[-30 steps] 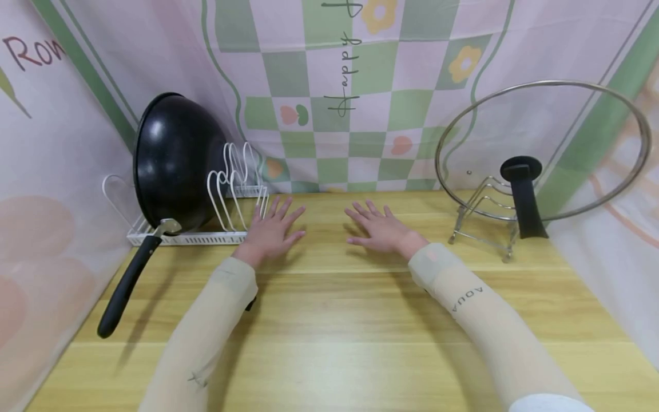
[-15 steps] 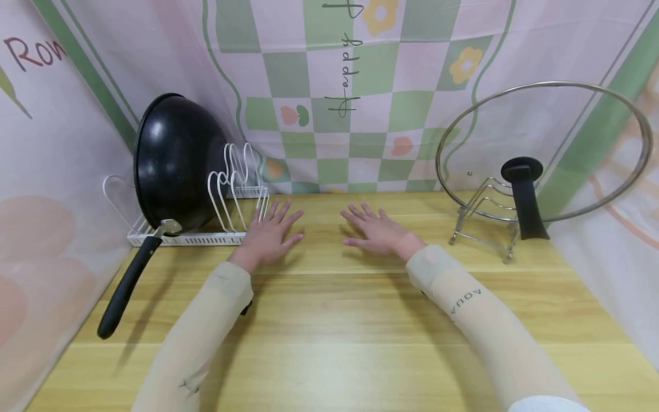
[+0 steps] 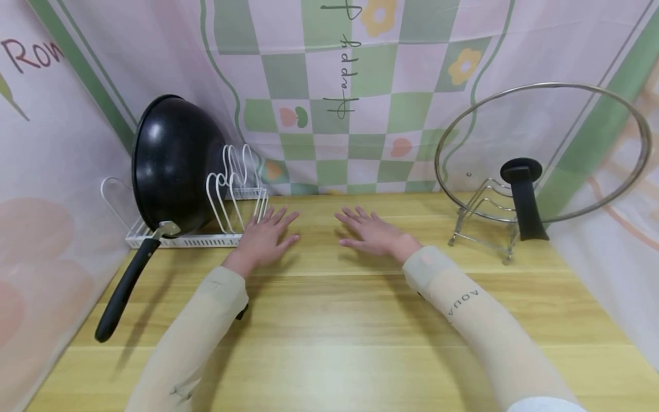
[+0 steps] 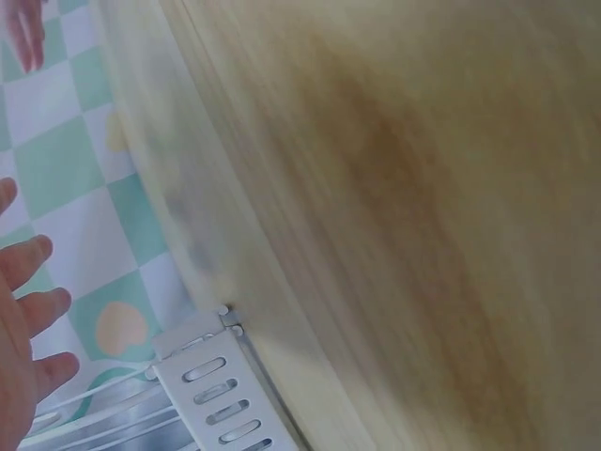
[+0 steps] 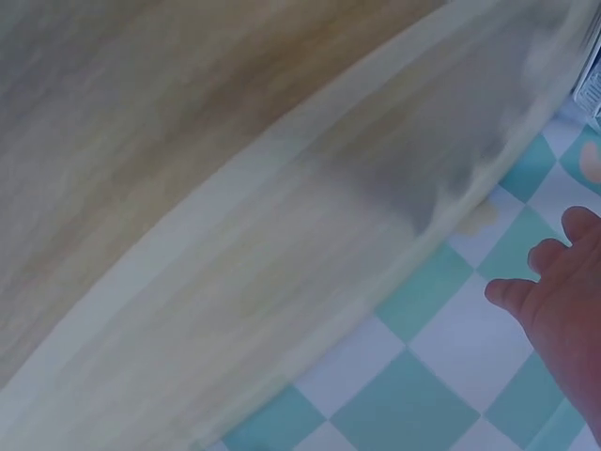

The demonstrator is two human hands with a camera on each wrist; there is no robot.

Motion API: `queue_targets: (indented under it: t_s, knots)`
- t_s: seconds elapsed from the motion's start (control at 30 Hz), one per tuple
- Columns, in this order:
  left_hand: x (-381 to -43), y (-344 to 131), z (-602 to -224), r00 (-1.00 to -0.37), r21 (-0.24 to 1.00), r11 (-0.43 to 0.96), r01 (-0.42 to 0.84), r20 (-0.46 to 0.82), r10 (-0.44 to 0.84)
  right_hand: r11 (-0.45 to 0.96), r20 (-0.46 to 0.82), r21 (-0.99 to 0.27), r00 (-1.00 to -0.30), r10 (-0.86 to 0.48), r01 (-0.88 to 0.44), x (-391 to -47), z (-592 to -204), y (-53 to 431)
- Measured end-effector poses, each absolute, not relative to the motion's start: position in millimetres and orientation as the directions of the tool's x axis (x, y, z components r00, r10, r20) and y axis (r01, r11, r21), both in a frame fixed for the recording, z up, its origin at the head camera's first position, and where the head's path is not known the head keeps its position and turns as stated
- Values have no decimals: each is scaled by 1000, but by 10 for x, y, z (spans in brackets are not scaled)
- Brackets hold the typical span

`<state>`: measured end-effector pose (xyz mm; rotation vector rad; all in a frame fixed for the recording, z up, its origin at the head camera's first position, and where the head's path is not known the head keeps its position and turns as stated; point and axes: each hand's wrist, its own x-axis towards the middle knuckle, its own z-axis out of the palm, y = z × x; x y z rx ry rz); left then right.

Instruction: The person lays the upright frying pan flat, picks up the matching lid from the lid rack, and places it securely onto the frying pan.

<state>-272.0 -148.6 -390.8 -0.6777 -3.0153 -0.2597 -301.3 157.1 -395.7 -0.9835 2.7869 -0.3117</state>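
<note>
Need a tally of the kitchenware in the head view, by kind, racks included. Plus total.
Wok: 1 (black wok)
Lid: 1 (glass lid)
Racks: 2 (white rack, silver wire rack)
Total: 4

1 black pan, deep and glossy. Stands on edge in 1 white rack with wire loops and slotted rails, rim toward the left; slants its long black handle down over the wooden table. Just beside the rack, the left hand. Well to the right, nearest the right hand, 1 round glass lid with metal rim and black grip. Leans nearly upright in 1 small metal stand.
</note>
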Motion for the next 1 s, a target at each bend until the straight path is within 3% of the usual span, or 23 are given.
queue_targets:
  t_s: [0.33,1.0]
  knots:
    - [-2692,-1514,-3927,-908,168,892,420,84,411,740,-108,-308,-751,-652,-598,-3002,-3944,1470]
    - [-2642,-1755,-3909,-884,252,856,451,257,391,691,-105,-449,-735,-670,-566,-2934,-3874,1259]
